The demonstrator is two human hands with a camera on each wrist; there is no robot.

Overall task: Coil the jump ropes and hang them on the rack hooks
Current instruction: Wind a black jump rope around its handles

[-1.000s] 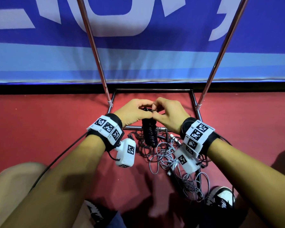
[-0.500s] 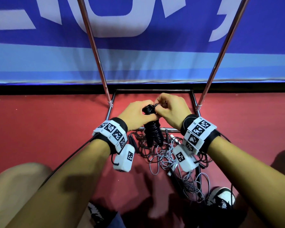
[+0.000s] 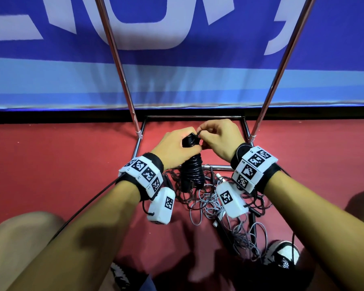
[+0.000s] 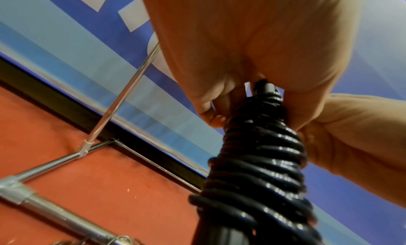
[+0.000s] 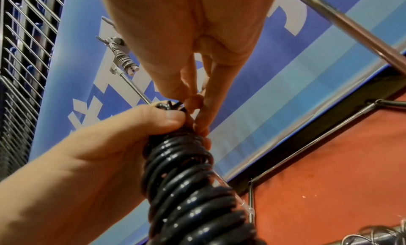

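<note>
Gripping black coiled jump rope [image 3: 192,171] near its top, left hand [image 3: 173,147] has fingers wrapped round bundle, held upright above red floor [image 3: 51,164]. Right hand [image 3: 220,138] just beside it, thumb and fingertips pinching thin rope end at bundle's top. Below both grips, loose grey rope tangle [image 3: 214,202] on floor. Metal rack frame [image 3: 194,117] just beyond hands.

Coiled rope [image 3: 192,171] between hands, loose ropes [image 3: 210,204] below, rack [image 3: 194,117] behind

Glossy black plastic rope coil [image 5: 186,188]; shiny metal rack [image 3: 122,66]; matt red floor [image 3: 51,164].
</note>
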